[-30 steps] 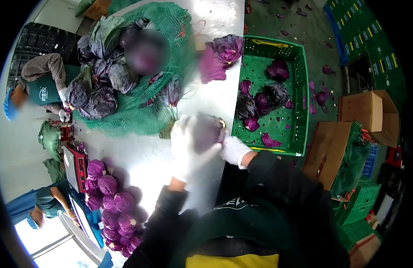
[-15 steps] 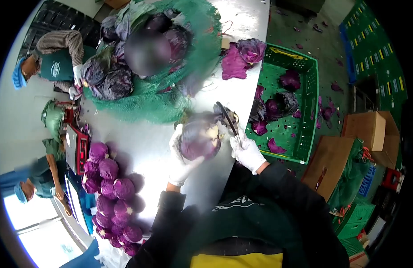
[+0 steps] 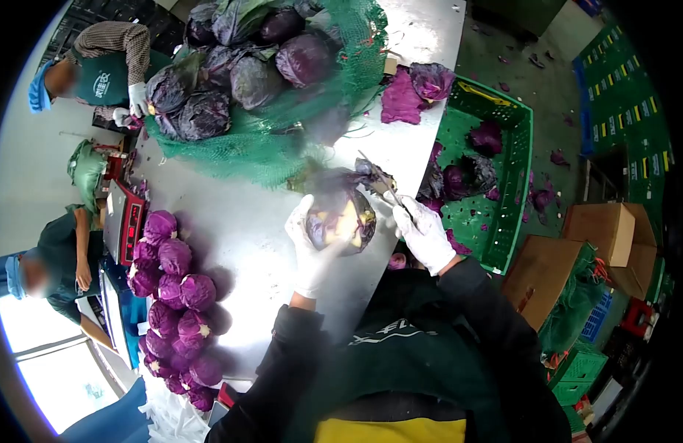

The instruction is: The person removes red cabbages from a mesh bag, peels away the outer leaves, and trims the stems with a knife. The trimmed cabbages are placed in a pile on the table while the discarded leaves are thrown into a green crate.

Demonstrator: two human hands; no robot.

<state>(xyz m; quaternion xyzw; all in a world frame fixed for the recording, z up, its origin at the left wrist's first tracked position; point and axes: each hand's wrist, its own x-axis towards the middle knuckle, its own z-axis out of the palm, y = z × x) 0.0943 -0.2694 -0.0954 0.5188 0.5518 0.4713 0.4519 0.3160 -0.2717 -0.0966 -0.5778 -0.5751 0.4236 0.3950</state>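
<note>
My left hand (image 3: 306,251), in a white glove, is wrapped round the near left side of a red cabbage (image 3: 328,230) above the metal table. The cabbage shows a pale cut stem end, and dark outer leaves spread at its far side. In my gloved right hand (image 3: 428,235) is a knife (image 3: 390,190), its blade pointing up and left. A dark piece of leaf (image 3: 372,176) lies against the blade, just beyond the cabbage.
Untrimmed cabbages (image 3: 256,80) lie on green netting (image 3: 223,159) at the far left. Trimmed purple cabbages (image 3: 175,256) stand grouped beside a red scale (image 3: 123,221). A green crate (image 3: 522,173) holding leaves sits right of the table (image 3: 264,295). Two people work along the left side.
The cabbage has turned so that more of its pale cut end shows. My right hand and the knife have shifted slightly right. The view has shifted a little.
</note>
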